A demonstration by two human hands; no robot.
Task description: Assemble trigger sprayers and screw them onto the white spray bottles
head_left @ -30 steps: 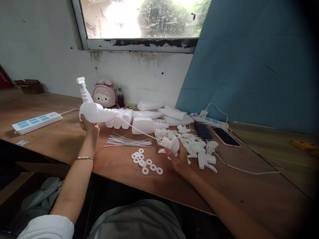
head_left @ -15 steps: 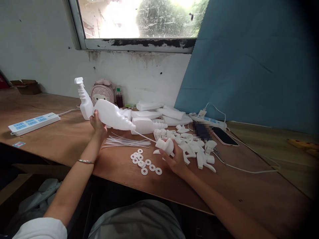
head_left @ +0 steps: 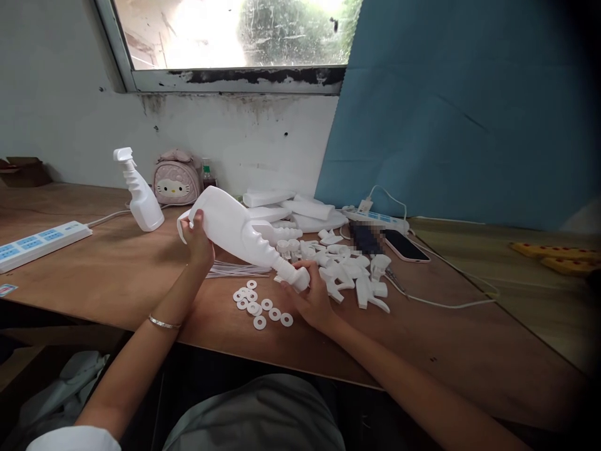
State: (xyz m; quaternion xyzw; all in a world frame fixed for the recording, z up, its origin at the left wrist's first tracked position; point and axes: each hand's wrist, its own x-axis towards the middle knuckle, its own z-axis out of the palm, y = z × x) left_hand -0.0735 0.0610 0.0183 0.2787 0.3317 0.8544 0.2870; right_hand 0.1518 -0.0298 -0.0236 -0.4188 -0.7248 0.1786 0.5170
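Note:
My left hand [head_left: 200,241] is closed around the base of a white plastic spray bottle [head_left: 228,219], which tilts down to the right above the table. At its neck, my right hand [head_left: 312,297] grips a white trigger spray head [head_left: 302,279]; the head meets the bottle's mouth, and the dip tube is out of sight. Below the bottle lie several white ring washers [head_left: 260,322] and a bundle of thin white tubes [head_left: 239,270]. Beside my right hand is a heap of loose white trigger heads [head_left: 361,291].
A fitted spray bottle [head_left: 143,203] stands at the left near a power strip [head_left: 44,241] and a pink bag [head_left: 174,181]. White bottles [head_left: 307,213] are piled at the back. A phone [head_left: 406,245] and a white cable [head_left: 446,305] lie on the right.
The spray head and bottle neck have come together; the tube that showed between them is now hidden. My left hand has brought the bottle rightward. The camera view has shifted slightly right.

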